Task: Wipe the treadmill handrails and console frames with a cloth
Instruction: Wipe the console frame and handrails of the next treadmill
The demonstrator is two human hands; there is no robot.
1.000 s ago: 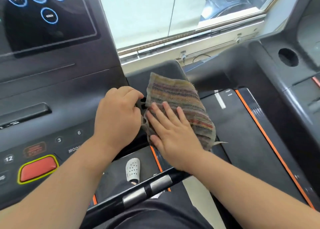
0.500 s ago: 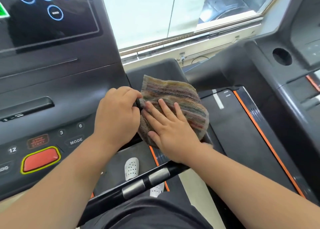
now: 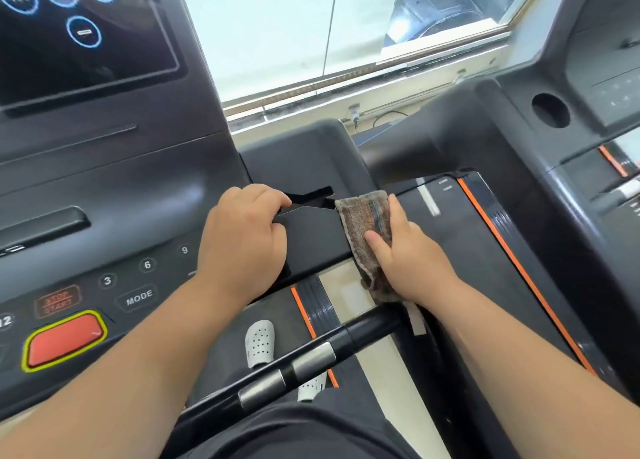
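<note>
While the right hand (image 3: 415, 264) clamps the cloth (image 3: 363, 223) over the frame (image 3: 311, 236) edge, the left hand (image 3: 242, 240) at nine o'clock grips that frame; next, probably, wipe toward six

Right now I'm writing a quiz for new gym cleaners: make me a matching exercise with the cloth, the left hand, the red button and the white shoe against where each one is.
Things:
1 cloth
2 left hand
3 red button
4 white shoe

Places:
A on the treadmill belt
B lower left of the console, yellow-rimmed
C draped over the side panel edge, held by the right hand
D gripping the side panel next to the console

Pairs: 1-C; 2-D; 3-B; 4-A
</note>
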